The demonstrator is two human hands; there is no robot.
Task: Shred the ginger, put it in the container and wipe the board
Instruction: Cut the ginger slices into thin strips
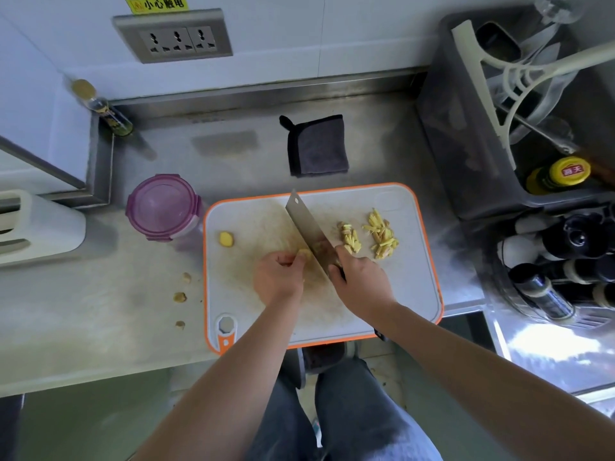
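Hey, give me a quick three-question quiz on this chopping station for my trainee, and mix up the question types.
1. True or false: the purple-lidded container stands on the cutting board.
2. What does the left hand hold down? A, a carrot; B, a ginger piece; C, a spoon.
3. Fill in: the right hand grips the ____.
Key: 1 false, it stands beside the board; 2 B; 3 cleaver.
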